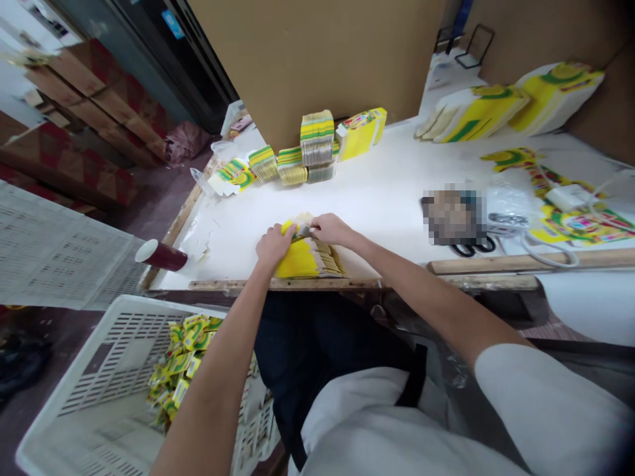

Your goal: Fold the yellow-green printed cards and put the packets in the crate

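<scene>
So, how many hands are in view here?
2: the left hand, at the left end of a yellow bundle, and the right hand, at its right end. No others show.

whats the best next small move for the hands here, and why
Probably tuck in the carton's pale end with the right hand while the left hand steadies it: the right fingertips are at that end, and the left hand grips the yellow side.
</scene>
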The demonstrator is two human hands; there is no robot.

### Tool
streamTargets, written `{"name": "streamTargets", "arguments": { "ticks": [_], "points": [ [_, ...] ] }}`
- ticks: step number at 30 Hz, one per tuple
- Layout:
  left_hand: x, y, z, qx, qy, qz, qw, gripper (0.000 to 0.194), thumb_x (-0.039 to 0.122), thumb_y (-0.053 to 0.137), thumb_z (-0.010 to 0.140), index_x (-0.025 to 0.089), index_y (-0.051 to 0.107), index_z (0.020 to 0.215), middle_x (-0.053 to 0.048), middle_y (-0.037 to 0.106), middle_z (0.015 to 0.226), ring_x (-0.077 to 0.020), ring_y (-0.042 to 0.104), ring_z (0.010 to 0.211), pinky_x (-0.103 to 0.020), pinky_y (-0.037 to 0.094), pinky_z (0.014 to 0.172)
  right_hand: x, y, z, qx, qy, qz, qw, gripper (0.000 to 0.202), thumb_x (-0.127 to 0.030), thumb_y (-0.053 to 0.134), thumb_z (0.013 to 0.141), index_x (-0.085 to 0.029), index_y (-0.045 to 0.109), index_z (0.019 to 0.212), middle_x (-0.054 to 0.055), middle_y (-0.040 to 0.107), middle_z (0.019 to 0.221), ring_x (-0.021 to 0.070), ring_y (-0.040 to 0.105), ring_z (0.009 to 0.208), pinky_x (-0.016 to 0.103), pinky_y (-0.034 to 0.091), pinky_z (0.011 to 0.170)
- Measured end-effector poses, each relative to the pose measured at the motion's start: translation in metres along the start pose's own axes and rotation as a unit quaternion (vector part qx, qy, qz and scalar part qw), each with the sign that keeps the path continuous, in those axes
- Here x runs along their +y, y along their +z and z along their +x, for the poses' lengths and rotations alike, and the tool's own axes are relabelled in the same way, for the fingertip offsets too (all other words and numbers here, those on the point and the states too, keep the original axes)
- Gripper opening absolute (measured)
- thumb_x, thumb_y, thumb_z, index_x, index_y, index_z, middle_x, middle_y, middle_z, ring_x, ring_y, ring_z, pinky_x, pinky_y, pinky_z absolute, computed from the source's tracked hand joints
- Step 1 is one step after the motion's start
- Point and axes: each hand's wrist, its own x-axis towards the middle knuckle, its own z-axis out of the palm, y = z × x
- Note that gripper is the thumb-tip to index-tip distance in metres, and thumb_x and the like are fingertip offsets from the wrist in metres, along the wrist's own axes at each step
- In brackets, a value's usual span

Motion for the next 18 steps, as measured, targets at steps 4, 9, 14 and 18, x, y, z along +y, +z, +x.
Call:
{"name": "streamTargets", "arguments": {
  "ticks": [4, 9, 14, 18],
  "points": [
    [-0.002, 0.000, 0.001, -0.011, 0.008, -0.001, 1.000, 0.062, 0.063, 0.014, 0.084, 0.021, 0.052, 0.109, -0.014, 0.059, 0.115, -0.0286, 0.057, 0.105, -0.039, 0.043, 0.082, 0.011, -0.024, -0.017, -0.127, -0.067, -0.004, 0.990, 0.026, -0.013, 0.059, 0.066, -0.020, 0.073, 0.086, 0.001, 0.072, 0.079, 0.0136, 0.062, 0.071, 0.021, 0.041, 0.066],
    [-0.001, 0.003, -0.001, -0.003, 0.013, 0.005, 1.000, 0.063, 0.062, 0.012, 0.084, 0.020, 0.052, 0.108, -0.015, 0.059, 0.113, -0.0291, 0.057, 0.105, -0.040, 0.043, 0.083, 0.018, -0.030, -0.015, -0.085, -0.075, -0.020, 0.993, 0.033, -0.019, 0.059, 0.072, -0.022, 0.068, 0.103, 0.002, 0.070, 0.093, 0.0136, 0.061, 0.080, 0.022, 0.042, 0.072],
    [0.000, 0.003, -0.002, 0.004, 0.015, 0.012, 1.000, 0.062, 0.061, 0.011, 0.085, 0.021, 0.052, 0.108, -0.014, 0.060, 0.111, -0.0283, 0.058, 0.102, -0.039, 0.043, 0.081, 0.015, -0.004, -0.005, 0.069, -0.030, -0.059, 0.995, 0.040, -0.012, 0.045, 0.081, -0.018, 0.058, 0.118, 0.012, 0.058, 0.110, 0.0205, 0.056, 0.095, 0.029, 0.040, 0.078],
    [-0.001, 0.004, -0.003, 0.006, 0.018, 0.015, 1.000, 0.062, 0.062, 0.012, 0.085, 0.021, 0.052, 0.108, -0.014, 0.060, 0.110, -0.0290, 0.058, 0.102, -0.039, 0.043, 0.080, 0.017, 0.005, -0.005, 0.102, -0.041, -0.078, 0.991, 0.032, -0.012, 0.043, 0.082, -0.019, 0.064, 0.106, 0.011, 0.056, 0.108, 0.0210, 0.053, 0.098, 0.027, 0.039, 0.076]
  ]
}}
